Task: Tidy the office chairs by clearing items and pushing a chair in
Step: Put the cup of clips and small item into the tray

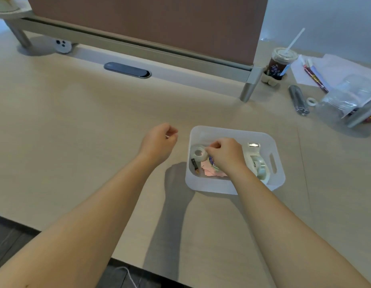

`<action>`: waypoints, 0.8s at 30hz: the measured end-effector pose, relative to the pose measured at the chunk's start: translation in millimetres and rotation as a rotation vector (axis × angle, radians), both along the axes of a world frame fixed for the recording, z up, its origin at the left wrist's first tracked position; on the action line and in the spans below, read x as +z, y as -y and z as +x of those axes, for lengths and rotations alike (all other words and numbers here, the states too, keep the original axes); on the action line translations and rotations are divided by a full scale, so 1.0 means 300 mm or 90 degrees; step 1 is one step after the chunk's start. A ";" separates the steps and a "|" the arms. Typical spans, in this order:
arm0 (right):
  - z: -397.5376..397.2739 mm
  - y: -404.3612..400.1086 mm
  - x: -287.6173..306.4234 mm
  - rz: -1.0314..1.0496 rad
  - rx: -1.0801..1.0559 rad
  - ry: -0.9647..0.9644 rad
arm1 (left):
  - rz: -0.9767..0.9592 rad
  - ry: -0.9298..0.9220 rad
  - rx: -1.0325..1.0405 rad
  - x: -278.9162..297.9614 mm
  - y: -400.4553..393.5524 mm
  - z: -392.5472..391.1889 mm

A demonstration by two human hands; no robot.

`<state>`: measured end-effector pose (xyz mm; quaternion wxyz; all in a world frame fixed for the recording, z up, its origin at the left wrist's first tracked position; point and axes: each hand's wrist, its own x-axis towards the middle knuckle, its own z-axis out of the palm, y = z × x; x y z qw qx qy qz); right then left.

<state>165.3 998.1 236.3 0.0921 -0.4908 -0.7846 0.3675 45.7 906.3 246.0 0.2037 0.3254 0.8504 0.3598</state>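
A translucent white bin point(234, 186) stands on the pale wooden desk point(76, 142). Inside it lie a small roll of white tape point(198, 154), a battery point(194, 165), pink paper scraps point(211, 173) and a white tape dispenser point(259, 163). My right hand point(226, 154) is down inside the bin, fingers pinched on the edge of the tape roll. My left hand point(159, 142) hovers just left of the bin above the desk, fingers loosely curled with nothing visible in them. No chair is in view.
A brown divider panel point(147, 23) on a metal rail runs along the back. At the right stand an iced drink with a straw point(279, 63), markers on papers point(313, 73), a dark cylinder point(298, 99), a small tape ring point(311, 101) and plastic bags point(344, 98).
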 end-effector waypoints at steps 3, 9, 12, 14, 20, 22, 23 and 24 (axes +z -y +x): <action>0.046 0.001 0.045 0.010 -0.016 -0.068 | 0.023 -0.003 0.014 0.033 0.024 0.032; 0.194 0.080 0.195 0.017 0.020 -0.188 | 0.088 -0.031 0.065 0.137 0.166 0.181; 0.280 0.170 0.250 0.009 0.068 -0.240 | 0.110 -0.073 0.105 0.183 0.300 0.286; 0.347 0.257 0.277 -0.001 0.111 -0.251 | 0.115 -0.093 0.133 0.207 0.419 0.375; 0.463 0.535 0.320 -0.049 0.222 -0.247 | 0.096 -0.111 0.221 0.270 0.770 0.567; 0.455 0.623 0.328 -0.068 0.264 -0.246 | 0.084 -0.118 0.267 0.289 0.888 0.602; 0.443 0.672 0.331 -0.073 0.291 -0.245 | 0.076 -0.121 0.292 0.297 0.953 0.616; 0.431 0.724 0.336 -0.082 0.315 -0.243 | 0.069 -0.123 0.318 0.302 1.018 0.626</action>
